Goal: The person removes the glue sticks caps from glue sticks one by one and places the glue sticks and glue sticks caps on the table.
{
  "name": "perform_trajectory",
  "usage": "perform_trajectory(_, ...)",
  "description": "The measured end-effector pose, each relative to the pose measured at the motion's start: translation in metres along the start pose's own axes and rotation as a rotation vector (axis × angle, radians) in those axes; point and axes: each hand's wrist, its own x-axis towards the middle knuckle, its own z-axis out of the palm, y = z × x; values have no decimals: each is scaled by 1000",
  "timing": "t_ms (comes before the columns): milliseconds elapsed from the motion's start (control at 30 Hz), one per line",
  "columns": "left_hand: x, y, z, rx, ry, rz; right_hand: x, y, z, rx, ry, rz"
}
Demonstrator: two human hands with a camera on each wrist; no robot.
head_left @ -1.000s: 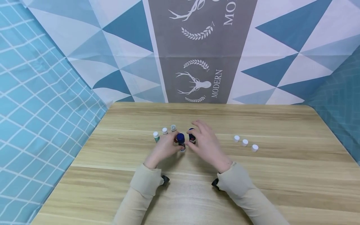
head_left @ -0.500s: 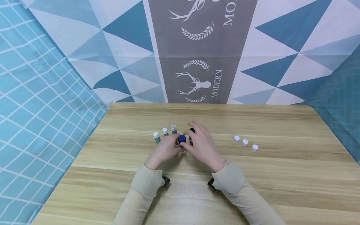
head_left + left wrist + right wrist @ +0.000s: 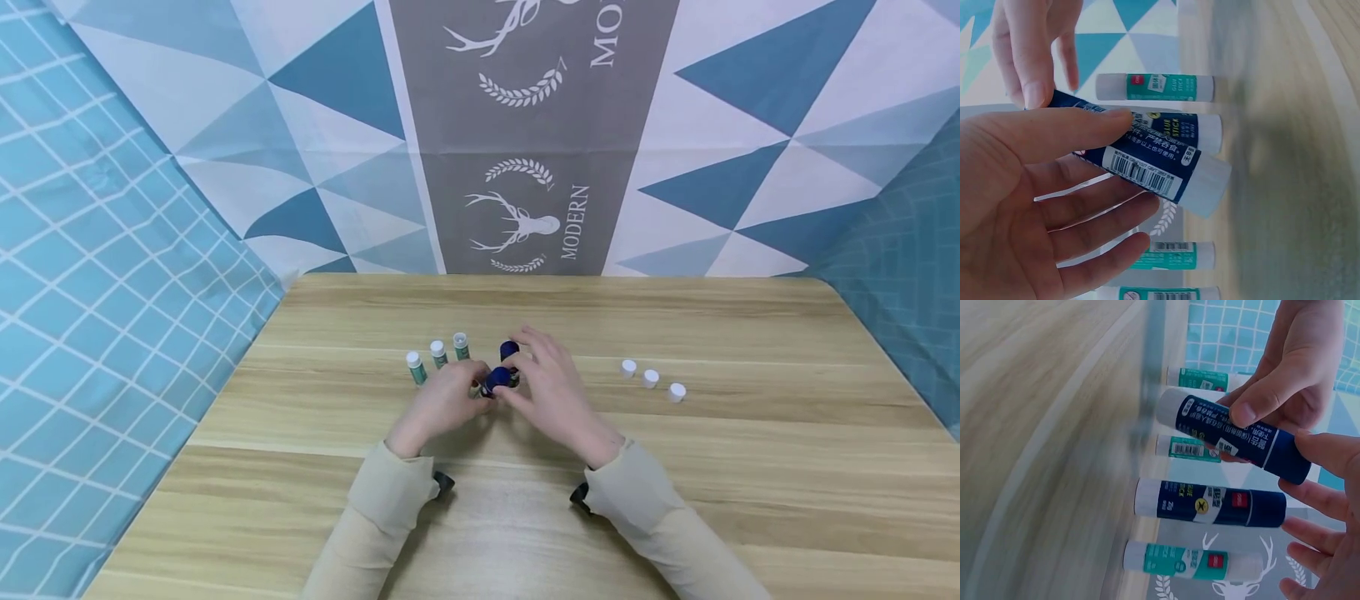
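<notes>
On the wood-look tabletop, taking 12 o'clock as the side away from the person, a tilted dark-blue glue stick is in the middle, between the left hand and the right hand. At its 1 o'clock, just beside, a second dark-blue stick stands upright; in the head view the two partly overlap. Between 9 and 11 o'clock stand three green sticks in a row, and the farthest one shows a hollow-looking top. A further green stick stands on the 3 o'clock side of the upright dark-blue one; in the head view the right hand covers it. Well apart, at 3 o'clock, are three small white pieces in a slanting row. A patterned backdrop rises at 12 o'clock.

The forearms enter from 7 and 5 o'clock, in pale sleeves. The left grip holds the tilted stick's body, thumb across it, the other fingers loosely curved and spread. The right grip pinches the cap between thumb and index finger. The cap end leans toward 3 o'clock; whether the base touches the tabletop, I cannot tell.
</notes>
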Motion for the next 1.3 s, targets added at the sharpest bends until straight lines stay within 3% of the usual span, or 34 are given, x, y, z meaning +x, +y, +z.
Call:
perform_trajectory(333,-4,13,-7,-35,4,13,-16,6,-17,147,18,71)
perform_trajectory(500,-5,23,-13,-30,26,16,-22,10,-26,237,-41,120)
perform_trajectory(633,-5,32,-17,-5,96,50,-22,12,-32,394,-95,177)
perform_trajectory(767,-6,41,-20,56,186,94,-21,14,-36,549,-101,233)
perform_trajectory(967,-6,50,-18,156,343,219,-19,14,-42,744,-96,313)
perform_trajectory(1100,-4,52,-16,171,414,285,-18,13,-44,830,-74,333)
perform_trajectory(1300,-2,52,-14,174,457,331,-19,14,-46,856,-17,337)
